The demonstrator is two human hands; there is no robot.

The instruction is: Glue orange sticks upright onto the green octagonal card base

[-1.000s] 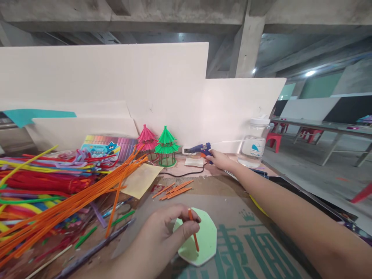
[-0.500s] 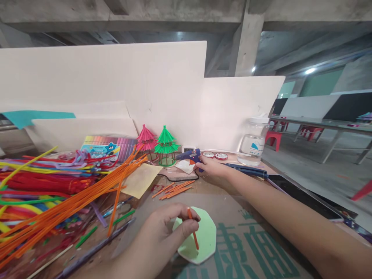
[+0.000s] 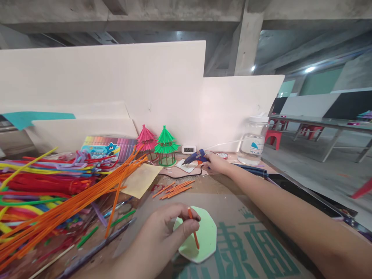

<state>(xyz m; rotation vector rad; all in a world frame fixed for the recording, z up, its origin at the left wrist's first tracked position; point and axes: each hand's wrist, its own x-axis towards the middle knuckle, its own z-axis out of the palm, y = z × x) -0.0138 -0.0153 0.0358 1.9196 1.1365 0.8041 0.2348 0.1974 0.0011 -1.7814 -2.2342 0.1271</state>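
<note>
**Orange stick (image 3: 195, 237) held to green board (image 3: 207, 236)**

From my remote seat, I see the left hand (image 3: 161, 228) pinching the stick, slightly tilted, its foot apparently on the board, toward the tabletop's (image 3: 168, 171) near edge. Toward the far edge, the right hand (image 3: 216, 164) grips a glue gun (image 3: 197, 156). I judge this piece barely begun: no other stick shows on the board, and the loose sticks (image 3: 176, 192) beyond lie unattached. At the far edge, a pink tower (image 3: 145, 135) and a green tower (image 3: 166, 148) look complete.

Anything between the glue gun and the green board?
Yes: the black cord and loose orange sticks lie between the glue gun and green board. The left hand also hides part of the board's left side.
</note>
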